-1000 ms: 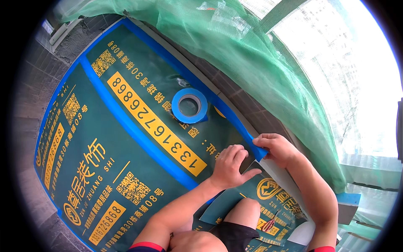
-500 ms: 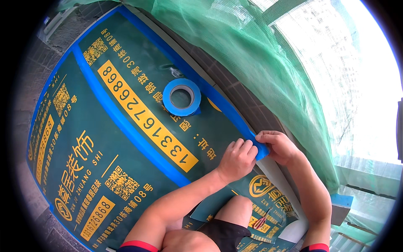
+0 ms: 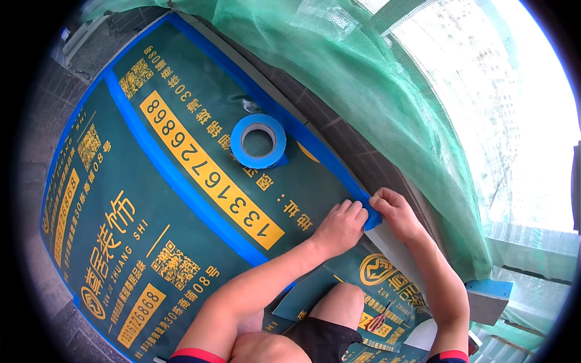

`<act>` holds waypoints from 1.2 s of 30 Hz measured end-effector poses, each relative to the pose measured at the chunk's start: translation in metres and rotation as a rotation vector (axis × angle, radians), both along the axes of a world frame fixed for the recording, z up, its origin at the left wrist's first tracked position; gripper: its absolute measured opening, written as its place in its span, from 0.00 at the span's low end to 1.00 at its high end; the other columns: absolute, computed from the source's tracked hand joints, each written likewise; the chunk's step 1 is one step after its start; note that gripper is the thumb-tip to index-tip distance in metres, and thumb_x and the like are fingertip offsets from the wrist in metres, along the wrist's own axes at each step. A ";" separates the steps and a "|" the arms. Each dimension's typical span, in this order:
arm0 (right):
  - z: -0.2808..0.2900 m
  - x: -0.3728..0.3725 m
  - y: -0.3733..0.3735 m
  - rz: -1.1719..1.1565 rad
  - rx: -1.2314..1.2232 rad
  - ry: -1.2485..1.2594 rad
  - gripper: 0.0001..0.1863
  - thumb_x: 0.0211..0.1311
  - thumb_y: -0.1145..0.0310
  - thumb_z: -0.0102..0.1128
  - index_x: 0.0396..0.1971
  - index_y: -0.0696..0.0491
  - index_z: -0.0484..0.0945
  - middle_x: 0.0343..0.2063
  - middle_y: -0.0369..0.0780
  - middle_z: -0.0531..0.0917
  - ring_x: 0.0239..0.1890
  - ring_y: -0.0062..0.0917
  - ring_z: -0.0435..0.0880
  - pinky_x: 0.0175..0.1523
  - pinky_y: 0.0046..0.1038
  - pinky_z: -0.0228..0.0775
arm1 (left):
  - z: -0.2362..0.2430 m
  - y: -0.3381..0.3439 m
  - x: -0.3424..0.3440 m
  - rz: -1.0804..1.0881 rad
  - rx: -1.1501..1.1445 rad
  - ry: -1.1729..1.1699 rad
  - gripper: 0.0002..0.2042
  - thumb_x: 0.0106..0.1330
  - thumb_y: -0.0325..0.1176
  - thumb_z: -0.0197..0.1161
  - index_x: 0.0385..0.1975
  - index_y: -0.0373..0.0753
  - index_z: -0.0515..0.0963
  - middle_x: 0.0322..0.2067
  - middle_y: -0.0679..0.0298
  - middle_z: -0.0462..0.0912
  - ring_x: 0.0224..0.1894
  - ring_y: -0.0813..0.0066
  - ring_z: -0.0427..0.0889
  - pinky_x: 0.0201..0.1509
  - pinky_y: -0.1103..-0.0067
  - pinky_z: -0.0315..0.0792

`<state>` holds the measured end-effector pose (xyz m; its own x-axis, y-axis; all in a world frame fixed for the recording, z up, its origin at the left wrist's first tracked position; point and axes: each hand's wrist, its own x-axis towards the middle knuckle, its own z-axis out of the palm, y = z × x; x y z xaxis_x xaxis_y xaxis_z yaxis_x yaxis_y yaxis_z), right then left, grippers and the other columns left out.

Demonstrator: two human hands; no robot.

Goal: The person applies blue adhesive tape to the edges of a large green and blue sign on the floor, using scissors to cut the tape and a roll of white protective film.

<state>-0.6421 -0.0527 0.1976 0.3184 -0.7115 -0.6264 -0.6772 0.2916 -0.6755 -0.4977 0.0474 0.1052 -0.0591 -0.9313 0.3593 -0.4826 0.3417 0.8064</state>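
My left hand [image 3: 342,228] is closed, its fingertips pinching the near end of a blue tape strip [image 3: 330,158]. Beside it, my right hand [image 3: 396,213] pinches the same end from the other side. That strip runs along the right edge of a dark green printed floor sheet [image 3: 290,181], and its free end [image 3: 373,219] droops between my hands. A roll of blue tape [image 3: 258,158] lies flat on the sheet, up and to the left of my hands. Part of the tape end is hidden behind my fingers.
Another blue tape strip [image 3: 181,196] crosses the sheet's middle. Red-handled scissors [image 3: 376,322] lie near my knee [image 3: 342,299]. Green netting [image 3: 387,109] hangs along the right side, beyond a gap with dark tiles [image 3: 339,130]. A grey block [image 3: 489,300] stands at the lower right.
My right hand has shifted slightly, its fingers now closer together on the tape end. The left hand stays nearly in place, and the view has moved a little.
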 end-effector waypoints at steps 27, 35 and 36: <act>-0.018 -0.027 -0.014 0.166 -0.203 0.071 0.16 0.73 0.60 0.57 0.44 0.60 0.80 0.32 0.48 0.84 0.36 0.33 0.81 0.45 0.35 0.73 | 0.034 -0.150 0.019 -0.707 0.559 -0.331 0.08 0.56 0.22 0.59 0.33 0.34 0.84 0.31 0.48 0.86 0.37 0.49 0.84 0.41 0.63 0.75; -0.056 -0.048 -0.007 0.087 -0.172 -0.016 0.18 0.74 0.62 0.56 0.50 0.63 0.80 0.44 0.49 0.86 0.47 0.32 0.84 0.56 0.35 0.72 | -0.010 -0.135 -0.002 -0.620 0.148 -0.481 0.06 0.56 0.22 0.60 0.31 0.34 0.83 0.37 0.47 0.86 0.42 0.46 0.84 0.47 0.61 0.77; -0.059 -0.048 -0.006 0.076 -0.167 -0.013 0.18 0.74 0.62 0.56 0.51 0.63 0.79 0.45 0.49 0.86 0.48 0.32 0.84 0.57 0.35 0.72 | -0.015 -0.133 -0.003 -0.586 0.083 -0.475 0.06 0.56 0.23 0.60 0.31 0.34 0.83 0.37 0.49 0.86 0.44 0.47 0.83 0.48 0.62 0.77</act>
<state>-0.6898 -0.0590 0.1388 0.3826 -0.7786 -0.4973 -0.6838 0.1233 -0.7191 -0.5003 -0.0852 0.0900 -0.6835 -0.7228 0.1018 -0.5425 0.5963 0.5917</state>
